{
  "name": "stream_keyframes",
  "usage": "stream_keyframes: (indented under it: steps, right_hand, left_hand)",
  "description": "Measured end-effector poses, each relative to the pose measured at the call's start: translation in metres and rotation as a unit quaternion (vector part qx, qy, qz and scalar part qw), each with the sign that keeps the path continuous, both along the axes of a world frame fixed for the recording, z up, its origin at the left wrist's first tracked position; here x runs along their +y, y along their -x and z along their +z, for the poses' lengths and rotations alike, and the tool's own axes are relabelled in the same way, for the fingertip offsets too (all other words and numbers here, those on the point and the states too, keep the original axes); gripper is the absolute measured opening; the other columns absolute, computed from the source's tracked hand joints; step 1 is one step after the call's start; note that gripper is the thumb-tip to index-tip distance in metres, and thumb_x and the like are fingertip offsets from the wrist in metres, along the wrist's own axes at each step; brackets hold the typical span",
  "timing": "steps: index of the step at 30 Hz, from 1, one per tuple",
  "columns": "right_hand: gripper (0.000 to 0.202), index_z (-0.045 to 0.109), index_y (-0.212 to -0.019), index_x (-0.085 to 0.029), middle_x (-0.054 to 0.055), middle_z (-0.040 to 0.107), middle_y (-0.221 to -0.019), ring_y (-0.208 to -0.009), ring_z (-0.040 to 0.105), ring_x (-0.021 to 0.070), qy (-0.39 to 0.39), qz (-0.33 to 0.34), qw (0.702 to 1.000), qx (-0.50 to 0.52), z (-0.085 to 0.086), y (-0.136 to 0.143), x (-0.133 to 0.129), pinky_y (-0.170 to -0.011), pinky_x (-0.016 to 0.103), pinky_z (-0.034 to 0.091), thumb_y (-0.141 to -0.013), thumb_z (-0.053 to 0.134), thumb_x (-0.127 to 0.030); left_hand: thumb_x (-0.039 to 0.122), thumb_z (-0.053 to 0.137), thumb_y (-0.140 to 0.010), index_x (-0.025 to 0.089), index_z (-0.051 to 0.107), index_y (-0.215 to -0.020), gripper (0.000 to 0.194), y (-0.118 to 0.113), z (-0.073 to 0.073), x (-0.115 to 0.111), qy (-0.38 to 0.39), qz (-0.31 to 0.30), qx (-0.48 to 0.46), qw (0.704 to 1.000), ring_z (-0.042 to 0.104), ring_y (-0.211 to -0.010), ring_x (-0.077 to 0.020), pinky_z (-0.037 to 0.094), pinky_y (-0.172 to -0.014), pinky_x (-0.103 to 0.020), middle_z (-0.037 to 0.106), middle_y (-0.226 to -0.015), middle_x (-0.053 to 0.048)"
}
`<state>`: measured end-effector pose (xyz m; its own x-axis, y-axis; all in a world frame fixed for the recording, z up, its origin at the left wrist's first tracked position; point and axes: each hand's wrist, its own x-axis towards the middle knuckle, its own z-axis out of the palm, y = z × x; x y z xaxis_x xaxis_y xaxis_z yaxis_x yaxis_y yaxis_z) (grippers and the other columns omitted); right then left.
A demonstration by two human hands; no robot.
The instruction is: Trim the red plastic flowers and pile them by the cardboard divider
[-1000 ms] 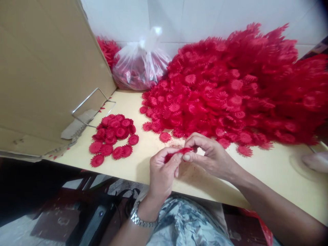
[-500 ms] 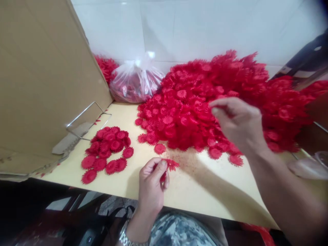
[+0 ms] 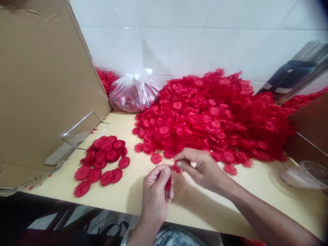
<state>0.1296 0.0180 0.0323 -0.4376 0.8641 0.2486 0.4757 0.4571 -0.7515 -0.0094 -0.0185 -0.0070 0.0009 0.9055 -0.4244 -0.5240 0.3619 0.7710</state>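
My left hand point(image 3: 156, 189) pinches a red flower-shaped piece with a notched edge point(image 3: 168, 184), much of it covered by the fingers. Close against it, my right hand point(image 3: 198, 168) has thumb and forefinger closed on the petal edge of red material point(image 3: 176, 167) between the hands. Whether that is the same piece or a second one I cannot tell. Behind both hands rises a large heap of red flower pieces point(image 3: 194, 119). To the left lies a smaller cluster of thicker red flowers point(image 3: 104, 155). One single flower point(image 3: 156, 158) rests just beyond my left hand.
A tall cardboard panel point(image 3: 48, 82) walls off the left, with a bent wire frame point(image 3: 82, 124) at its foot. A tied clear bag point(image 3: 134, 94) stands by the tiled wall point(image 3: 174, 44). At the right are a plastic cup point(image 3: 315, 172) and a dark object point(image 3: 289, 77).
My right hand has come down and left from the large heap to meet my left hand at the red piece. The view has tilted up slightly.
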Motion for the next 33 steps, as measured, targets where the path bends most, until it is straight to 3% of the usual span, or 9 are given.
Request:
stream_keyframes:
  steps: [3,6,9,11,14,17,20,26,33]
  right_hand:
    - [0.017,0.065,-0.084,-0.018,0.004,0.066,-0.073,-0.065,0.06,0.0154,-0.074,-0.089,0.993,-0.029,0.018,-0.017,0.034,-0.057,0.026,0.047,-0.084,0.049,-0.017]
    - [0.018,0.067,-0.09,-0.018,0.009,0.067,-0.087,-0.08,0.062,0.0225,-0.214,-0.223,0.939,-0.148,0.035,-0.036,0.072,-0.072,0.035,0.048,-0.082,0.051,-0.019]
    - [0.027,0.065,-0.105,-0.018,0.013,0.064,-0.1,-0.09,0.059,0.0279,-0.269,-0.253,0.904,-0.213,0.035,-0.039,0.079,-0.078,0.041,0.046,-0.082,0.053,-0.024]
    - [0.028,0.064,-0.108,-0.018,0.013,0.063,-0.102,-0.088,0.06,0.0254,-0.241,-0.194,0.932,-0.187,0.028,-0.032,0.064,-0.076,0.037,0.047,-0.084,0.05,-0.026]
    - [0.023,0.066,-0.098,-0.02,0.008,0.066,-0.092,-0.077,0.062,0.0178,-0.11,-0.036,0.987,-0.113,0.013,-0.015,0.028,-0.066,0.028,0.047,-0.088,0.048,-0.029]
    - [0.02,0.066,-0.086,-0.019,0.003,0.066,-0.078,-0.068,0.06,0.0129,0.051,0.063,0.996,-0.035,-0.002,0.0,0.001,-0.058,0.022,0.044,-0.087,0.051,-0.033]
    - [0.016,0.061,-0.079,-0.018,-0.001,0.062,-0.068,-0.058,0.054,0.01,0.125,0.061,0.99,0.001,-0.012,0.01,-0.01,-0.05,0.02,0.039,-0.083,0.057,-0.033]
    - [0.014,0.057,-0.07,-0.018,-0.002,0.06,-0.062,-0.055,0.053,0.0091,0.068,0.042,0.997,-0.003,-0.012,0.017,-0.013,-0.051,0.02,0.038,-0.077,0.049,-0.009]
    - [0.013,0.056,-0.069,-0.019,-0.003,0.057,-0.054,-0.048,0.051,0.0104,0.082,-0.038,0.995,0.035,-0.012,0.014,-0.014,-0.044,0.021,0.037,-0.079,0.049,-0.015]
  left_hand:
    - [0.033,0.065,-0.073,0.014,0.061,-0.08,0.021,0.006,0.0,0.0,-0.024,-0.008,-0.03,0.999,0.045,-0.038,-0.0048,0.031,-0.037,-0.016,0.055,-0.053,0.003]
    - [0.024,0.063,-0.073,0.012,0.061,-0.086,0.018,0.01,0.0,0.0,-0.056,-0.028,-0.058,0.996,0.055,-0.047,-0.0092,0.041,-0.045,-0.02,0.064,-0.066,-0.003]
    - [0.021,0.065,-0.07,0.012,0.06,-0.084,0.018,0.011,0.0,-0.001,-0.053,-0.016,-0.038,0.998,0.057,-0.046,-0.0117,0.045,-0.044,-0.023,0.066,-0.064,-0.004]
    - [0.024,0.065,-0.07,0.012,0.059,-0.08,0.017,0.011,-0.001,-0.001,-0.044,-0.008,-0.012,0.999,0.056,-0.042,-0.012,0.046,-0.041,-0.023,0.064,-0.058,-0.002]
    - [0.031,0.067,-0.069,0.013,0.057,-0.073,0.021,0.011,-0.002,-0.002,-0.04,-0.014,0.009,0.999,0.052,-0.034,-0.0109,0.043,-0.034,-0.021,0.06,-0.051,0.001]
    - [0.04,0.07,-0.065,0.014,0.055,-0.066,0.03,0.009,-0.004,-0.001,-0.035,-0.026,0.024,0.999,0.046,-0.028,-0.0086,0.036,-0.027,-0.018,0.055,-0.045,0.004]
    - [0.048,0.071,-0.061,0.015,0.051,-0.059,0.039,0.008,-0.005,-0.001,-0.016,-0.031,0.044,0.998,0.041,-0.024,-0.0062,0.028,-0.023,-0.015,0.05,-0.039,0.006]
    - [0.055,0.064,-0.067,0.016,0.051,-0.063,0.041,0.009,-0.013,-0.004,-0.002,-0.04,0.06,0.997,0.037,-0.026,-0.0039,0.022,-0.024,-0.012,0.048,-0.04,0.006]
    - [0.034,0.067,-0.071,0.015,0.058,-0.081,0.023,0.013,-0.012,-0.009,-0.059,-0.085,-0.006,0.995,0.049,-0.039,-0.006,0.037,-0.036,-0.016,0.058,-0.056,0.003]
